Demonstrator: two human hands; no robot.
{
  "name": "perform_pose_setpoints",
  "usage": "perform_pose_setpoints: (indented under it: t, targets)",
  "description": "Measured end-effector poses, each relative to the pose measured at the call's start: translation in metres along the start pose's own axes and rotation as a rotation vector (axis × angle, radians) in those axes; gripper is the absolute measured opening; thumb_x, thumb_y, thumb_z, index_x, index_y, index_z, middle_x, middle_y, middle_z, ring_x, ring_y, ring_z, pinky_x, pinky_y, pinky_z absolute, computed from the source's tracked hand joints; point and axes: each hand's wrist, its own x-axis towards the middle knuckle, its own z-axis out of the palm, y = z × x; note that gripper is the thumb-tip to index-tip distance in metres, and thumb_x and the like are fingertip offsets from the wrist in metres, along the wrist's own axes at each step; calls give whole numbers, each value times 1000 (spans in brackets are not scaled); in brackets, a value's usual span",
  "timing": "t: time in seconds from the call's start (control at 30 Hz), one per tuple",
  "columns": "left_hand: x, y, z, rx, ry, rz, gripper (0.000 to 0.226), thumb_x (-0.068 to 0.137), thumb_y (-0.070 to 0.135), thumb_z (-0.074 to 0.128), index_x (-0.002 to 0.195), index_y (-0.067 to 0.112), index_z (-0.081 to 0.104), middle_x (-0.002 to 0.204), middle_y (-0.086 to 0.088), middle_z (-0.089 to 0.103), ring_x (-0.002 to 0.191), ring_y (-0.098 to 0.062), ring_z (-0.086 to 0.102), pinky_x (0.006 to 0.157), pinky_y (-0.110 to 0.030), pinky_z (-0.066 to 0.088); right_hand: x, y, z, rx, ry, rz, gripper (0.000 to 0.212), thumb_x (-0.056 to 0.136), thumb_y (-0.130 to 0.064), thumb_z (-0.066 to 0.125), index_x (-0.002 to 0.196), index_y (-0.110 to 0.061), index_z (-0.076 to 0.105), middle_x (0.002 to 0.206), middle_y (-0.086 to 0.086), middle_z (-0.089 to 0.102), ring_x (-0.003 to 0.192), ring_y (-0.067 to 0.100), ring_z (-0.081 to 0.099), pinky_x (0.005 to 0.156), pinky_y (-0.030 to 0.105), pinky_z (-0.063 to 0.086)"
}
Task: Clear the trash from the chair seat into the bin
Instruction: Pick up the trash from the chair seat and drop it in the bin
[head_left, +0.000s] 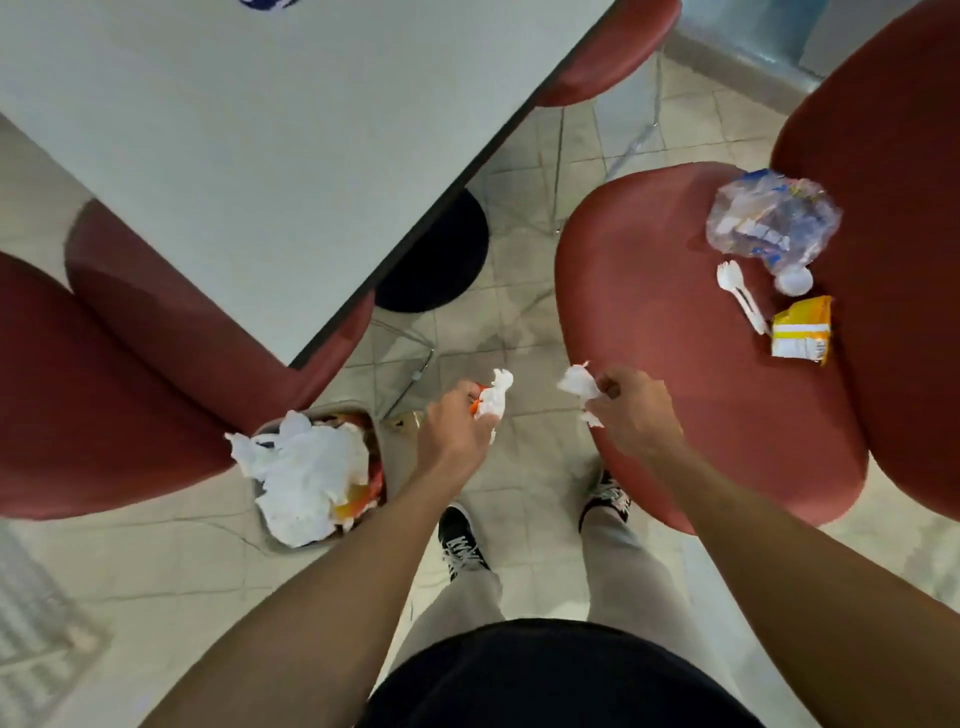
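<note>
Small grey bin (267, 423) on the floor is stuffed with white paper (301, 473). Just right of it, left hand (454, 434) clutches a crumpled white napkin (493, 395); right hand (631, 410) grips another white napkin wad (576, 384) further right, over the red chair seat (649, 312). Crushed clear plastic bottle (769, 221), white plastic spork (740, 296) and yellow snack wrapper (800, 330) lie on that seat.

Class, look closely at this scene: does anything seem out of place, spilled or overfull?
The bin on the floor is heaped, with white paper spilling over its rim. On the red chair seat, a crumpled plastic bag, white plastic fork and yellow wrapper lie as litter.
</note>
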Motion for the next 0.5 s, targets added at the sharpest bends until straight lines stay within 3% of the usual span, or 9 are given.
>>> perform_pose_setpoints:
  t: [0.1,0.17,0.33,0.5]
  targets:
    - [-21,-61,-33,-44,48,-56,14,83,24,64,94,20,57,83,1,60,75,-20,54,62,-29,39,-20,-33,47,-27,-109,-77,9,83,-12,65,79,-20,62,80,3,66,69,20,59,53,26,40]
    - [-32,-96,-51,-86,109,-85,17,82,22,65,90,19,50,82,-1,59,75,-22,52,62,-30,36,-30,-52,74,-38,-150,-126,22,83,-9,63,67,-21,55,74,3,63,65,19,56,51,24,40]
    - [-47,-163,-88,-158,258,-202,22,81,18,68,82,13,46,77,-3,60,72,-22,54,61,-29,37,-56,-100,139,-41,-233,-196,28,83,-2,59,63,-21,51,69,-1,57,64,14,51,49,12,32]
    - [-47,-213,-100,-208,289,-195,28,78,19,72,69,10,47,64,-6,55,62,-20,50,60,-30,42,-70,-128,188,-38,-254,-187,36,83,0,57,59,-25,46,61,-7,48,57,11,46,46,9,38]
